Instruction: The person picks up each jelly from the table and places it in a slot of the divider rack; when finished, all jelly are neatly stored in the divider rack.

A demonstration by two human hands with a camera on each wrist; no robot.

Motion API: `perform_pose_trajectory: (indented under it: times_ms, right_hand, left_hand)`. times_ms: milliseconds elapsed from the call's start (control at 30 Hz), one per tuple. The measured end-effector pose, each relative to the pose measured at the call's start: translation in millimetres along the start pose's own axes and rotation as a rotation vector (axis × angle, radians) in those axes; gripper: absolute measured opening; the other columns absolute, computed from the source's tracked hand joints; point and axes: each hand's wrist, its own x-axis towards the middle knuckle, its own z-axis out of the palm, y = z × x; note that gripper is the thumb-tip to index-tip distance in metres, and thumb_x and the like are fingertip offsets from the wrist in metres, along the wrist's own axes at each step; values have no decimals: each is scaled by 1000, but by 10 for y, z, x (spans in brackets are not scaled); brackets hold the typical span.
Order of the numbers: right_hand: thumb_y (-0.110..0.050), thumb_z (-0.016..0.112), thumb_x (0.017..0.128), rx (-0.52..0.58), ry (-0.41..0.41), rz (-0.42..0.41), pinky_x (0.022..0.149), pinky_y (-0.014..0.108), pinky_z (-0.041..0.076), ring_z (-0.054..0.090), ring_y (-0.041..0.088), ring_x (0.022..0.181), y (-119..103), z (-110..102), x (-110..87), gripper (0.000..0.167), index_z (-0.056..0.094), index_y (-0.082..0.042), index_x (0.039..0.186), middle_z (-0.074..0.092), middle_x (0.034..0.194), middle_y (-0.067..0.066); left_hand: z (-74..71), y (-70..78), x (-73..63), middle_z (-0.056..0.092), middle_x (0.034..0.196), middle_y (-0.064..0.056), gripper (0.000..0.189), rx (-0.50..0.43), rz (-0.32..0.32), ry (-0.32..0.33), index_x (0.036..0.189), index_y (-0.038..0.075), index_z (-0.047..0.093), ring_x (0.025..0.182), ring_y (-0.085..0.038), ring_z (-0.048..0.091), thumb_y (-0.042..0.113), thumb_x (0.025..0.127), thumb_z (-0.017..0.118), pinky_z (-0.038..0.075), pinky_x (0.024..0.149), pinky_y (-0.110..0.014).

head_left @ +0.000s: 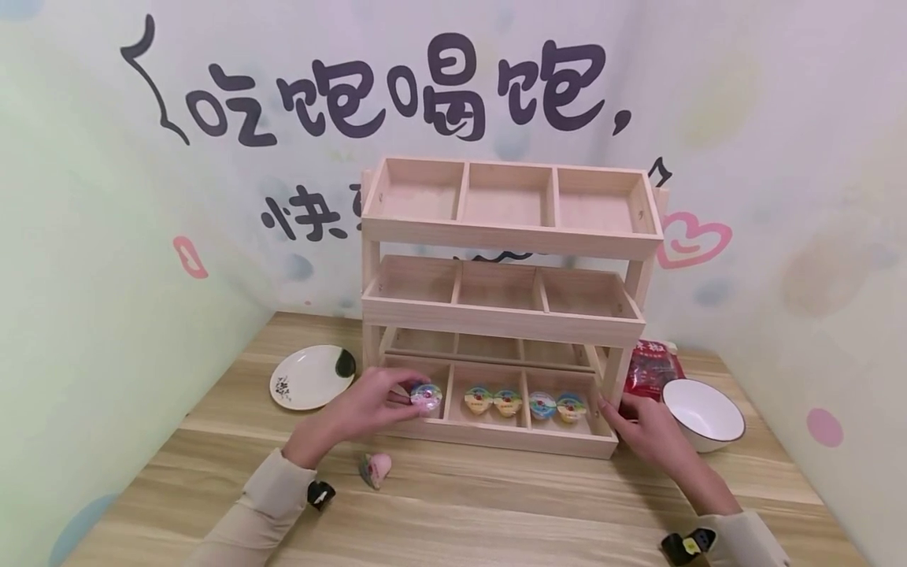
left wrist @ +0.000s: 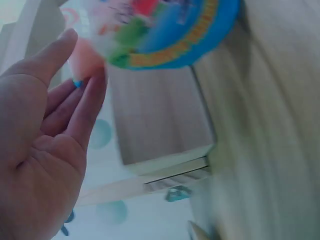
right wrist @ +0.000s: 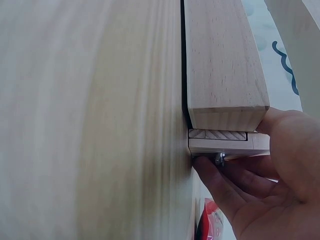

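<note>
My left hand [head_left: 372,402] pinches a pink jelly cup [head_left: 426,396] between thumb and fingers, at the left compartment of the wooden shelf's bottom tier [head_left: 489,436]. In the left wrist view, this jelly cup [left wrist: 86,59] is at the fingertips. Another pink jelly cup [head_left: 380,466] lies on its side on the table, below that hand; its printed lid [left wrist: 165,45] looms large in the left wrist view. My right hand [head_left: 648,429] grips the right end of the shelf near its base, the fingers touching the wooden end piece [right wrist: 225,145].
Two yellow jelly cups [head_left: 478,400] sit in the bottom middle compartment. The right one holds a blue jelly cup [head_left: 542,405] and a yellow one [head_left: 571,408]. A white plate [head_left: 308,382] lies left; a white bowl [head_left: 705,413] and red packet [head_left: 648,366] are right.
</note>
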Motion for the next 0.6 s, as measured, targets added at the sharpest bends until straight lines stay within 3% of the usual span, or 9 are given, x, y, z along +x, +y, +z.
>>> perform_pose_trajectory:
  times_ms: [267, 400, 600]
  right_hand:
    - [-43, 67, 108, -14, 11, 4, 81, 45, 66, 77, 27, 101, 21, -6, 6, 53, 72, 3, 133, 80, 119, 21]
    - [-44, 66, 108, -12, -4, 8, 82, 46, 67, 77, 27, 102, 27, -2, 12, 55, 71, 4, 135, 79, 120, 22]
    - [-44, 66, 108, -19, -1, 3, 82, 47, 66, 77, 27, 101, 17, 5, 17, 54, 71, 4, 134, 79, 120, 22]
  left_hand:
    - [33, -200, 63, 80, 112, -14, 37, 41, -104, 1, 128, -1, 73, 103, -26, 80, 20, 99, 81, 67, 87, -34]
    - [39, -227, 123, 81, 108, -12, 37, 71, -104, -32, 126, -2, 74, 98, -23, 80, 23, 99, 82, 67, 86, -37]
    - [55, -223, 207, 82, 107, -12, 34, 92, -81, -99, 122, -1, 77, 95, -19, 80, 22, 98, 83, 65, 81, -25]
